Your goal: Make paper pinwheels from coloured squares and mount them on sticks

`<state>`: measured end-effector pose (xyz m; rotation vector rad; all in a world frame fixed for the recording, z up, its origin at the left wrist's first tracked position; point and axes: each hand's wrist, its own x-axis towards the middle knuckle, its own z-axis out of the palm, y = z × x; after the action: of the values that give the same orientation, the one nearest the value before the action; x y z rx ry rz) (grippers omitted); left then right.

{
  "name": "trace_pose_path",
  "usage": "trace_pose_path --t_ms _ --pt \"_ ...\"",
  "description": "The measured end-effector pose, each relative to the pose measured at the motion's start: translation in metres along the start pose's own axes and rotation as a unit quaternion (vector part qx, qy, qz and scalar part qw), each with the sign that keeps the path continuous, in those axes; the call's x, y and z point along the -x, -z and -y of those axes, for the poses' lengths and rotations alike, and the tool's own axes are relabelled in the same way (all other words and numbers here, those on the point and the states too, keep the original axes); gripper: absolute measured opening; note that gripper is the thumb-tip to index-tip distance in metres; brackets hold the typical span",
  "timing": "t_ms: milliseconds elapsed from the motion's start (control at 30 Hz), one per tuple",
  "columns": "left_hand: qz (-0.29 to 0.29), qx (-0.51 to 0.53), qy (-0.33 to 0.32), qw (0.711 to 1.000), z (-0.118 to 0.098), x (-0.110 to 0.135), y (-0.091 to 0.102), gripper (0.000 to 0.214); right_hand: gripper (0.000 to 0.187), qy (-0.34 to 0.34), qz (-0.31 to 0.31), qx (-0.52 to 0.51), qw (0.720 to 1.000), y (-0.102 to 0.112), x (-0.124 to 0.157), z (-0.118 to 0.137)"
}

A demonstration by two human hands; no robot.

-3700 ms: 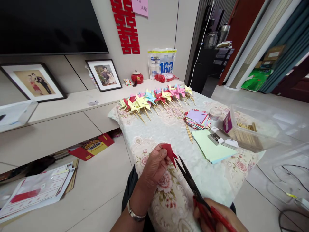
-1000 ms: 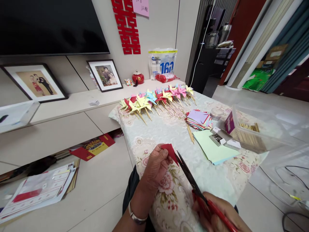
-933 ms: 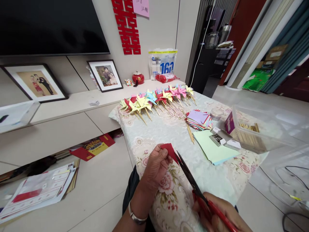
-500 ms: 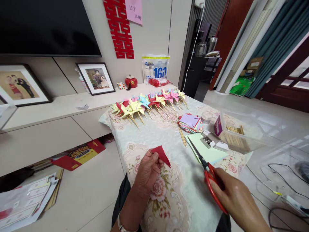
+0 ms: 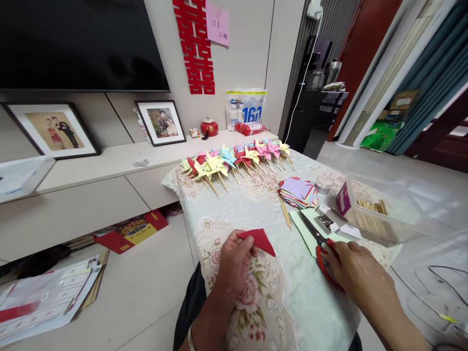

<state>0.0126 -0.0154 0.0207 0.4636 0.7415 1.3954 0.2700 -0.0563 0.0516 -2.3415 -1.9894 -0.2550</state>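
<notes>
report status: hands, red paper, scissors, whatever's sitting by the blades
Left hand pinching red paper. Right hand on red-handled scissors, blades over green paper. Small boxes right of the blades.

Left hand (image 5: 237, 258) at 6 o'clock covers one end of the red paper (image 5: 262, 240), so can't see that bit. Right hand (image 5: 353, 267) at 4 hides part of the scissors (image 5: 321, 238) grips. Stuff in the tiny box (image 5: 323, 224), 11 o'clock from that hand, is too small to make out. Bracelet (image 5: 190, 337) at 7's chopped by the bottom edge; TV (image 5: 80, 46) at 10 runs off top and left.
</notes>
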Motion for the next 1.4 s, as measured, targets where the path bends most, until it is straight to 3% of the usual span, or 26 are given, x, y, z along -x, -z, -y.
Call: trace_pose_path --t_ms 100,200,267,433,500,567,733,933,1233,1400 --pt "-0.02 -0.037 -0.021 0.999 0.001 0.0 -0.001 0.032 0.027 0.05 -0.024 -0.167 0.984 0.023 -0.007 0.028" --pt "-0.036 -0.058 -0.04 0.997 0.001 -0.001 -0.002 0.029 0.027 0.154 0.072 -0.42 0.892 0.04 -0.026 0.071" --pt "-0.044 -0.062 -0.052 0.996 0.0 -0.001 -0.002 0.028 0.022 0.182 0.102 -0.493 0.845 0.042 -0.043 0.099" --pt "-0.067 -0.073 -0.068 0.993 0.001 -0.008 -0.001 0.03 0.017 0.115 0.166 -0.646 0.736 0.017 -0.08 0.139" --pt "-0.047 -0.076 -0.063 0.994 -0.001 -0.016 0.001 0.032 0.022 0.04 0.163 -0.727 0.666 0.003 -0.086 0.142" --pt "-0.004 -0.089 -0.048 0.995 -0.004 -0.027 0.001 0.037 0.029 -0.009 0.147 -0.756 0.637 -0.009 -0.088 0.141" --pt "0.092 -0.116 -0.002 0.989 -0.011 -0.057 -0.005 0.054 0.037 -0.058 0.136 -0.786 0.6 -0.024 -0.088 0.139" --pt "0.103 -0.099 0.027 0.989 -0.008 -0.065 -0.007 0.044 0.037 -0.084 0.165 -0.817 0.547 -0.028 -0.09 0.144" --pt "0.093 -0.077 0.031 0.992 -0.009 -0.062 -0.007 0.034 0.033 -0.091 0.183 -0.823 0.53 -0.029 -0.085 0.146" --pt "0.058 -0.081 0.02 0.995 -0.007 -0.062 -0.011 0.026 0.034 -0.082 0.159 -0.801 0.571 -0.03 -0.083 0.146"
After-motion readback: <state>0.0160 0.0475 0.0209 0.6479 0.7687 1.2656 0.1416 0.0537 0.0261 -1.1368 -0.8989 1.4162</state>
